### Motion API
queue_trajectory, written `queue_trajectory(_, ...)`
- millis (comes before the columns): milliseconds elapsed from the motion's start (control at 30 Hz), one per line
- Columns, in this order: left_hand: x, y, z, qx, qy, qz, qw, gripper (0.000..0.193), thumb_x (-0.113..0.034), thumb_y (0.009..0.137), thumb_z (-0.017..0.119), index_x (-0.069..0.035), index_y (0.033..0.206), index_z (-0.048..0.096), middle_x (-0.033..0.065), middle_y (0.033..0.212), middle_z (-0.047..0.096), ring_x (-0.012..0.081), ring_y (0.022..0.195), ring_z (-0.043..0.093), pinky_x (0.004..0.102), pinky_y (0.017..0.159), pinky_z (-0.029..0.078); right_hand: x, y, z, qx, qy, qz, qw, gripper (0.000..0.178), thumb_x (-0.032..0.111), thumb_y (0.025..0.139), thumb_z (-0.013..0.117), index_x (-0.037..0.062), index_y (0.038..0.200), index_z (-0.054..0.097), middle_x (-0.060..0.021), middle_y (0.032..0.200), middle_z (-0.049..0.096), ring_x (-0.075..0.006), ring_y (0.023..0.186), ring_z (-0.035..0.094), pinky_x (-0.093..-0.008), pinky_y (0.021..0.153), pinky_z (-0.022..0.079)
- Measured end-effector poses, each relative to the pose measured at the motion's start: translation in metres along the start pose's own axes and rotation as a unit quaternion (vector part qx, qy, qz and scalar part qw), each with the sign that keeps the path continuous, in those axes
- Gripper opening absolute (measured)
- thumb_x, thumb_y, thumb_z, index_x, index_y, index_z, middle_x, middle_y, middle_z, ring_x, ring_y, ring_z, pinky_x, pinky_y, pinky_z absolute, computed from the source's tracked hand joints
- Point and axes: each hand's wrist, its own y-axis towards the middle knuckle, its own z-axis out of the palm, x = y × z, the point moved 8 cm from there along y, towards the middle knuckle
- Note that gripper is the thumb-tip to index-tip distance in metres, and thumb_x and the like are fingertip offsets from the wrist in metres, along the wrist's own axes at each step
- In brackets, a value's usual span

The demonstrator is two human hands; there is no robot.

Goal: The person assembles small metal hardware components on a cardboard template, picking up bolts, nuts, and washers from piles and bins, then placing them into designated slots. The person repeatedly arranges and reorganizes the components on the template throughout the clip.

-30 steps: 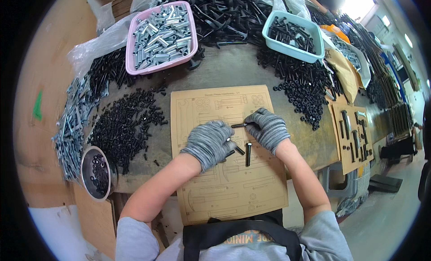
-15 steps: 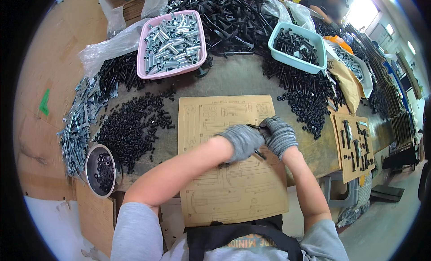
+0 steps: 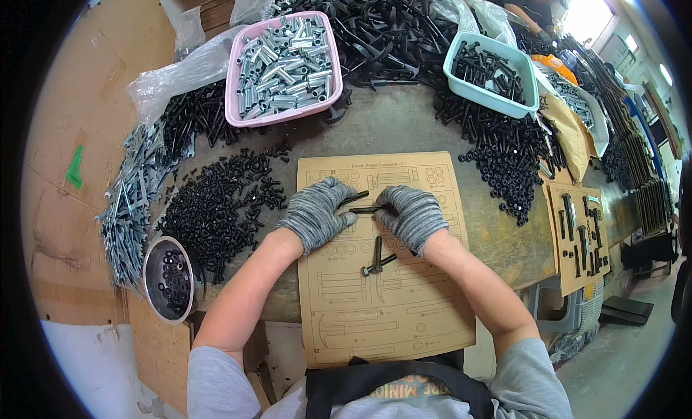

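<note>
Taking the printed brown cardboard template sheet [image 3: 404, 304] on the tabletop [image 3: 404, 127] as the landmark, the risk starts to its left: the loose heap of small black screws [image 3: 216, 210] lies just beside the sheet's left edge, and an elbow sweep could, I judge, push pieces onto the printed outlines or nudge the round metal bowl of black nuts [image 3: 167, 278] toward the tabletop's near edge. On the sheet's upper part the left hand in a grey knitted glove [image 3: 317, 214] has its grip closed around one end of a long black bolt [image 3: 364, 208], fingers curled together with the thumb against it. The right hand in a matching grey glove [image 3: 412, 216] pinches the bolt's other end, grip likewise closed; a slack pinch could drop the bolt onto the sheet, where it might roll. Just below the hands, two more black bolts [image 3: 376, 259] lie crossed on the sheet, easily knocked off their places.
</note>
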Motion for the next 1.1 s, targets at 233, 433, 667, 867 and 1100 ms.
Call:
queue_trajectory(233, 0.002, 0.000, 0.003, 0.007, -0.044, 0.002, 0.999, 0.032, -0.026, 0.080, 0.067, -0.009, 0.107, 0.063, 0.0123, 0.104, 0.061, 0.0295, 0.100, 0.059, 0.0389, 0.089, 0.047, 0.005, -0.002, -0.004, -0.024, 0.007, 0.015, 1.000, 0.022, 0.024, 0.083, 0.064, 0.0064, 0.096, 0.063, -0.0151, 0.083, 0.066, -0.0326, 0.080, 0.064, -0.0409, 0.074, 0.051)
queue_trajectory(433, -0.036, -0.054, 0.001, 0.048, -0.075, -0.012, 0.996, 0.041, -0.038, 0.077, 0.070, -0.007, 0.102, 0.064, 0.0111, 0.095, 0.062, 0.0294, 0.094, 0.061, 0.0393, 0.084, 0.048, -0.021, -0.058, -0.037, 0.014, 0.037, 0.087, 0.995, 0.028, 0.026, 0.083, 0.067, 0.0062, 0.102, 0.063, -0.0142, 0.082, 0.066, -0.0306, 0.075, 0.065, -0.0385, 0.071, 0.052)
queue_trajectory(667, -0.060, -0.072, 0.024, 0.038, -0.016, -0.009, 0.999, 0.033, -0.040, 0.079, 0.067, -0.009, 0.092, 0.065, 0.0105, 0.085, 0.061, 0.0285, 0.085, 0.061, 0.0403, 0.076, 0.049, 0.061, -0.069, -0.002, 0.040, -0.152, -0.250, 0.955, 0.019, 0.015, 0.077, 0.059, 0.0115, 0.094, 0.067, -0.0087, 0.096, 0.060, -0.0263, 0.092, 0.060, -0.0382, 0.078, 0.050)
queue_trajectory(867, -0.058, -0.074, 0.024, 0.044, -0.020, -0.031, 0.998, 0.027, -0.035, 0.081, 0.066, -0.008, 0.086, 0.065, 0.0103, 0.084, 0.061, 0.0287, 0.082, 0.061, 0.0396, 0.075, 0.049, 0.003, -0.088, -0.116, -0.265, -0.256, -0.201, 0.908, 0.014, 0.006, 0.071, 0.065, 0.0067, 0.085, 0.064, -0.0093, 0.085, 0.060, -0.0291, 0.077, 0.059, -0.0374, 0.066, 0.051)
queue_trajectory(1100, -0.057, -0.071, 0.026, 0.039, -0.022, -0.046, 0.998, 0.026, -0.033, 0.080, 0.067, -0.008, 0.085, 0.065, 0.0106, 0.082, 0.061, 0.0289, 0.081, 0.061, 0.0396, 0.074, 0.049, -0.030, -0.066, -0.112, -0.176, -0.160, -0.011, 0.971, 0.013, 0.018, 0.078, 0.068, 0.0107, 0.089, 0.065, -0.0088, 0.091, 0.063, -0.0286, 0.080, 0.063, -0.0381, 0.073, 0.053)
